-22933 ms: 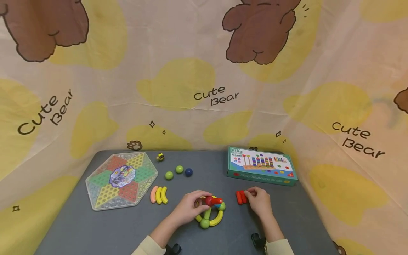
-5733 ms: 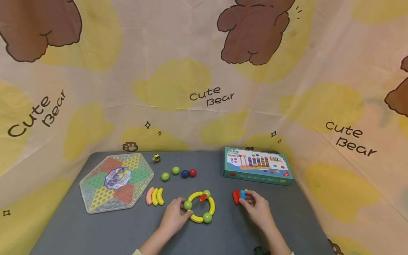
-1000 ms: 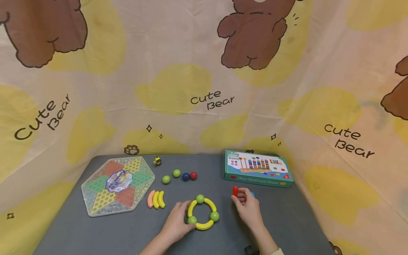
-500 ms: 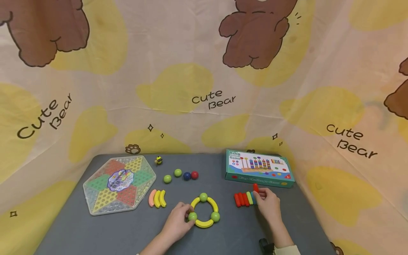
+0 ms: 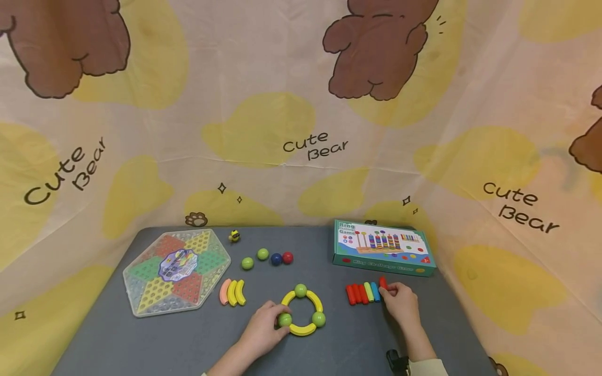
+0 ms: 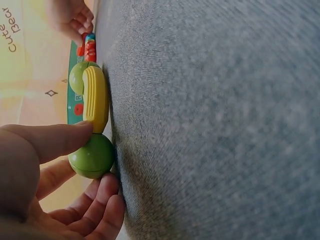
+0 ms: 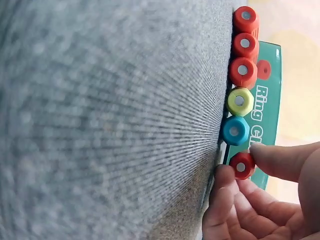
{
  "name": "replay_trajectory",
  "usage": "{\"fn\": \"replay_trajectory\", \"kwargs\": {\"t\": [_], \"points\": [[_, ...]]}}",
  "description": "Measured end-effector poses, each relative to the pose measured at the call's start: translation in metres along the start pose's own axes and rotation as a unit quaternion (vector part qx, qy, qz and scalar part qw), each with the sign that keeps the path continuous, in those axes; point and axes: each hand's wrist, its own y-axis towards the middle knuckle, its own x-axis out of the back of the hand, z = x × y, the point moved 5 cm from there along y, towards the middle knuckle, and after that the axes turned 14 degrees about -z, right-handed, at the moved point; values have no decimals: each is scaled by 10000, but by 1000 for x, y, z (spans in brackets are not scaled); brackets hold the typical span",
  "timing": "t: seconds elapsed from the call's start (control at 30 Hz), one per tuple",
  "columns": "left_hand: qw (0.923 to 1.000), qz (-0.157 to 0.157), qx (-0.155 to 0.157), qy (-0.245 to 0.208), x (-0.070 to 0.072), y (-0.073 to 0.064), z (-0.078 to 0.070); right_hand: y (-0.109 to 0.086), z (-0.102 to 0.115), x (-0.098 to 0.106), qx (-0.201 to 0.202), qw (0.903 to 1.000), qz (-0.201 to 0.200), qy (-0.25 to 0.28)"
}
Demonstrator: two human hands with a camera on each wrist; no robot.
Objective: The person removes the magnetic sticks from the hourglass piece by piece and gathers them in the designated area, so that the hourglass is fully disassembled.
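Note:
A ring of three green balls and three yellow curved sticks (image 5: 302,330) lies on the grey table. My left hand (image 5: 263,330) grips it at its left green ball (image 6: 92,156), thumb across the ball's top where a yellow stick joins. To the right, my right hand (image 5: 402,304) pinches a red magnetic stick (image 7: 241,166) between thumb and fingers. That stick is at the right end of a row: three red sticks (image 5: 357,294), a yellow-green one (image 5: 369,292) and a blue one (image 5: 375,292). In the right wrist view, silver magnet ends show, with a small gap beside the blue stick.
Behind the ring lie two green balls (image 5: 247,263), a blue ball (image 5: 276,259) and a red ball (image 5: 288,258). One pink and two yellow curved sticks (image 5: 232,293) lie left. A hexagonal game board (image 5: 207,292), a small bee figure (image 5: 234,236) and a green game box (image 5: 383,263) stand farther back.
The raised sticks and red ball have come off the ring; the red ball lies beside the blue one. The stick row has grown. Just now my right hand lowered the last red stick rightward.

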Motion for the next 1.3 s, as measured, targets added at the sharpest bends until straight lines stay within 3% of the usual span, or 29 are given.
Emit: {"fn": "replay_trajectory", "kwargs": {"t": [0.43,0.6,0.73,0.87,0.97,1.13,1.23,1.3], "points": [[10000,-25,84,15,-1,1,1,-3,-2,-1,233,9989,319,-233],[9999,-87,47,40,-1,1,2,-10,8,6,377,9992,51,-146],[9999,-64,102,70,-2,0,3,-21,33,7,919,9948,-250,359],[9999,-100,110,22,-3,0,3,-41,61,-5,1615,9805,58,1117],[9998,-171,58,-19,-4,1,2,-60,80,-20,1992,9657,785,1471],[9996,-254,-73,-64,-8,2,1,-94,103,-45,2608,9284,2181,1501],[9995,-272,-113,-86,-9,2,0,-108,113,-57,3017,9081,2584,1328],[9994,-288,-155,-88,-8,2,-1,-115,118,-63,3336,9001,2591,1069]]}}
